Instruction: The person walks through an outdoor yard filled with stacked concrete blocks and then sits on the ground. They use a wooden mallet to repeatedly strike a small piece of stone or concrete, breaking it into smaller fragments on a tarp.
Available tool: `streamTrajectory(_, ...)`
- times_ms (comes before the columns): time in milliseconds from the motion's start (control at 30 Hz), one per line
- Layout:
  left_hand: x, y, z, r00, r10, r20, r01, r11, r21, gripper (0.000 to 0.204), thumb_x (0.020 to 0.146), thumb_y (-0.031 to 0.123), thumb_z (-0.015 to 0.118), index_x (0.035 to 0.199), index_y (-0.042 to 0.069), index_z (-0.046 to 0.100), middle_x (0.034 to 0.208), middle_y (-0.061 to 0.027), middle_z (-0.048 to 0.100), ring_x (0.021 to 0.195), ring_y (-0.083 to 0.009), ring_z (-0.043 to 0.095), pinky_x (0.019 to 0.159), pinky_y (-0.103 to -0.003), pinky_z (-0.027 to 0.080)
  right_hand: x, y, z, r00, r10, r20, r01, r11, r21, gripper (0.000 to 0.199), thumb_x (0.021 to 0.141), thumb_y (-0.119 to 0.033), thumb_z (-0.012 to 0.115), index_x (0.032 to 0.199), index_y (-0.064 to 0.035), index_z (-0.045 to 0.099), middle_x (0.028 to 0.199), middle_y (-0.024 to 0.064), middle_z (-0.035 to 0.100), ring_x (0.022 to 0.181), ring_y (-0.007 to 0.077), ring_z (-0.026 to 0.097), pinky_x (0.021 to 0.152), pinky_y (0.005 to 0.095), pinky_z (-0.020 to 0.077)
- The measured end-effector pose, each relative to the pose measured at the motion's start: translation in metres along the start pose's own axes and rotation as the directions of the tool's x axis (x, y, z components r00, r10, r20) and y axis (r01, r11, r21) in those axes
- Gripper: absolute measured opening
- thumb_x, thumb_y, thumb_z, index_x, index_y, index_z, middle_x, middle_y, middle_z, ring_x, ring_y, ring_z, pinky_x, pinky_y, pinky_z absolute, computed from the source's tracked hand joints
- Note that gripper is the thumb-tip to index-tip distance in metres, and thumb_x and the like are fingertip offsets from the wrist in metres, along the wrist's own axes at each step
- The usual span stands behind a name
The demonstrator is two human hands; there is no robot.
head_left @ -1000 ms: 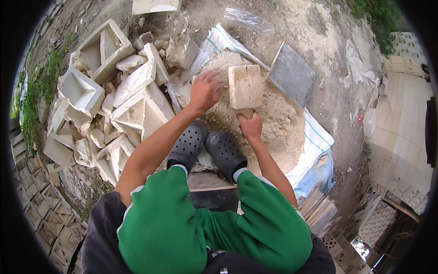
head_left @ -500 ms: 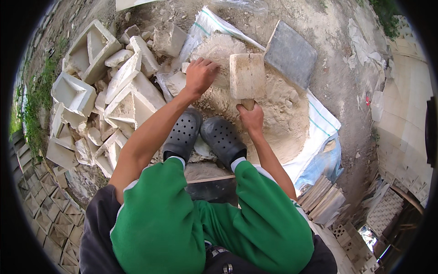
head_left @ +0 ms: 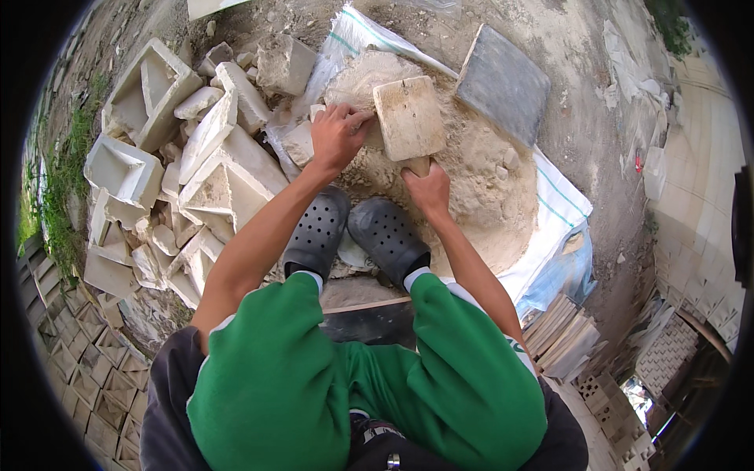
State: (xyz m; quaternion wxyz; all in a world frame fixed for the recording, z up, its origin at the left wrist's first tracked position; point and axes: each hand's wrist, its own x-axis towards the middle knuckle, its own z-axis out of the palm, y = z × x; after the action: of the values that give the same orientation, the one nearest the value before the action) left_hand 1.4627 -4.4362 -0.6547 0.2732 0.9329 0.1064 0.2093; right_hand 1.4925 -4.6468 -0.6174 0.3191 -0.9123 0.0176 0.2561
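Note:
My right hand grips the short handle of a wooden mallet. Its pale, dusty block head is over a mound of crushed plaster. Just left of the mallet head is my left hand, its fingers bent downward and close to the head's left side. What lies under those fingers is mostly hidden. Beside its wrist rests a pale plaster chunk. The crushed material sits on a white woven sack with green stripes.
Broken plaster mould pieces are heaped at left. A grey slab lies on the sack's far right edge. My grey clogs stand at the near side of the mound. Stacked thin boards and blue plastic are at lower right.
The mallet head has shifted left and tilted, coming closer to my left hand. My left hand has lowered slightly, and its fingers have bent further down beside the mallet.

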Motion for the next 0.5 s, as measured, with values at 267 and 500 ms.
streamTrajectory(267, 0.008, -0.019, 0.001, 0.978, -0.144, -0.154, 0.128, 0.986, -0.111, 0.011, 0.083, 0.019, 0.073, 0.093, 0.014, 0.075, 0.091, -0.0024, 0.067, 0.089, -0.0241, 0.061, 0.078, -0.037, 0.046, -0.003, -0.012, 0.003, 0.985, -0.155, -0.074, 0.158, 0.986, 0.048, 0.052, 0.073, -0.034, 0.072, 0.108, 0.0037, 0.063, 0.092, 0.0294, 0.068, 0.091, 0.0466, 0.066, 0.079, 0.0477, 0.0515)
streamTrajectory(500, -0.015, -0.02, -0.016, 0.959, -0.24, -0.149, 0.222, 0.966, -0.13, 0.014, 0.084, 0.018, 0.072, 0.096, 0.011, 0.071, 0.094, -0.0076, 0.067, 0.092, -0.0285, 0.062, 0.08, -0.04, 0.046, 0.003, -0.018, 0.009, 0.994, -0.104, -0.018, 0.102, 0.989, -0.108, 0.053, 0.073, -0.033, 0.074, 0.108, 0.0044, 0.063, 0.092, 0.0293, 0.068, 0.09, 0.046, 0.066, 0.079, 0.0478, 0.0523)
